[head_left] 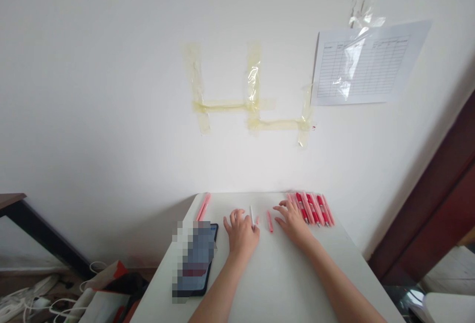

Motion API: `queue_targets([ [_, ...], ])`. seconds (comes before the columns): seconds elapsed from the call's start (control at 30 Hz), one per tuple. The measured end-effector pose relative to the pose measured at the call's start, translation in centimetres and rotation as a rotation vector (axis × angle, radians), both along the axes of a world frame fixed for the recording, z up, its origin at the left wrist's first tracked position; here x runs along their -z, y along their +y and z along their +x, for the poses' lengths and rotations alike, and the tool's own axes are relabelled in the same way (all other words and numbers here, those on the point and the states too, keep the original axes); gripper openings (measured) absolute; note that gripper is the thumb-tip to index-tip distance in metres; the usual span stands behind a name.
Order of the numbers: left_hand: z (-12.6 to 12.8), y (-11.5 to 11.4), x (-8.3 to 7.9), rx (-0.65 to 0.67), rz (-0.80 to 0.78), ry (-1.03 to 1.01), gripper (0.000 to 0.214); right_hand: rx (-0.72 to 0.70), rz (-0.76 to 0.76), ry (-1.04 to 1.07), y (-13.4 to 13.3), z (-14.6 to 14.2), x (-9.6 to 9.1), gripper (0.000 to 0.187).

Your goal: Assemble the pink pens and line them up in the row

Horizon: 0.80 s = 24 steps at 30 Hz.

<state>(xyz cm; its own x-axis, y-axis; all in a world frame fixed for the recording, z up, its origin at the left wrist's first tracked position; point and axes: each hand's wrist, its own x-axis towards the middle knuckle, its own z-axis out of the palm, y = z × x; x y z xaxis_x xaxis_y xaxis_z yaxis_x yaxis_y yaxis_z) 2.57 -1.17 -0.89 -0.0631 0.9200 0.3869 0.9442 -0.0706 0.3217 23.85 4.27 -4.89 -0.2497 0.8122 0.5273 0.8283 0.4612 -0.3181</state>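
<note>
My left hand (pixel 241 231) rests on the white table (pixel 274 283), palm down, its fingers apart and slightly bent. Right beside its thumb side lie a thin white refill (pixel 252 215) and a small pink piece (pixel 257 220). A pink pen barrel (pixel 270 221) lies between my two hands, touched by neither. My right hand (pixel 293 221) is spread just left of a row of pink and red pens (pixel 313 209), its fingers apart with nothing visible in them. Its back covers part of the row's left end.
Two pink pen parts (pixel 203 207) lie at the table's back left corner. A phone (pixel 200 263), partly blurred out, is left of my left hand. Behind the table rises a white wall (pixel 111 90) with yellowed tape and a taped-up printed sheet (pixel 363 66). Cables (pixel 37 303) clutter the lower left.
</note>
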Motion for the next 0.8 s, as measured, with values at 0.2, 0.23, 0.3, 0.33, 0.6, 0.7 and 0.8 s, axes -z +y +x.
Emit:
queue_targets([
  [0.2, -0.07, 0.12, 0.09, 0.002, 0.013, -0.010, 0.013, -0.012, 0.009, 0.030, -0.01, 0.05, 0.03, 0.037],
  [0.23, -0.08, 0.14, 0.09, 0.002, 0.014, -0.012, 0.013, -0.013, 0.009, 0.035, -0.02, 0.04, 0.02, 0.037],
  [0.3, -0.12, 0.16, 0.09, 0.000, 0.018, -0.019, 0.012, -0.011, 0.005, 0.037, -0.03, 0.03, -0.01, 0.037],
  [0.33, -0.14, 0.16, 0.09, -0.001, 0.020, -0.023, 0.012, -0.010, 0.000, 0.034, -0.03, 0.02, -0.02, 0.037],
  [0.6, -0.28, 0.27, 0.11, -0.001, 0.022, -0.049, 0.009, 0.005, -0.038, -0.013, -0.17, -0.05, -0.37, 0.036],
  [0.7, -0.20, 0.32, 0.18, 0.004, 0.027, -0.052, 0.012, 0.016, -0.030, -0.018, -0.21, -0.06, -0.47, 0.035],
  [0.8, -0.12, 0.30, 0.23, 0.008, 0.033, -0.056, 0.014, 0.023, -0.025, -0.031, -0.19, -0.04, -0.46, 0.035],
])
